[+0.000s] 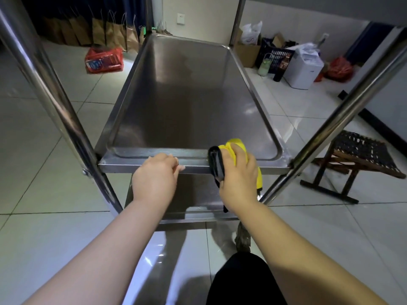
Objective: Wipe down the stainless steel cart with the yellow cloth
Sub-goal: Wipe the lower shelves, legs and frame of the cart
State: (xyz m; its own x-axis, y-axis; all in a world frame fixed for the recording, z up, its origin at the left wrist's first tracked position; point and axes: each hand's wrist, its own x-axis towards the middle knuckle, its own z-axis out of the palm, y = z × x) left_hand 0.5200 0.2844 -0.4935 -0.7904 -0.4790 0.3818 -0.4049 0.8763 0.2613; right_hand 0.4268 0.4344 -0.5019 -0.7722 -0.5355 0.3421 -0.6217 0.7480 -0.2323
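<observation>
The stainless steel cart fills the middle of the view; its middle shelf [187, 95] is a shallow tray with a raised rim. My right hand [239, 175] presses a folded yellow cloth [236, 145], dark grey on one side, onto the shelf's near rim at the right. My left hand [156, 175] grips that same near rim left of centre, fingers curled over the edge. A lower shelf [193, 194] shows beneath my hands. Shiny cart legs [55, 93] slant up on both sides.
A low wooden stool [352, 164] stands on the tiled floor to the right. At the back right are a dark crate [275, 56], white appliance [301, 67] and bags; at the back left a red bag [103, 60] and brown paper bags [114, 34].
</observation>
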